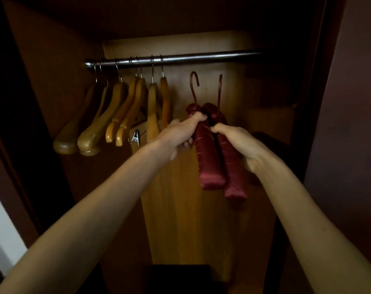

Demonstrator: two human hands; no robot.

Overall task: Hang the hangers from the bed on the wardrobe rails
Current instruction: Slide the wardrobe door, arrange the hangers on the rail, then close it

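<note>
Two padded dark-red satin hangers are held up inside the wardrobe, below the metal rail. My left hand grips the left red hanger near its top. My right hand grips the right red hanger. Both red hooks point up, a short way under the rail and not touching it. Several wooden hangers hang from the rail's left part.
The rail's right half is bare. The wardrobe's back panel is lit orange-brown; its side walls are dark. A metal clip dangles from one wooden hanger. A dark box sits on the wardrobe floor. A door edge stands at the right.
</note>
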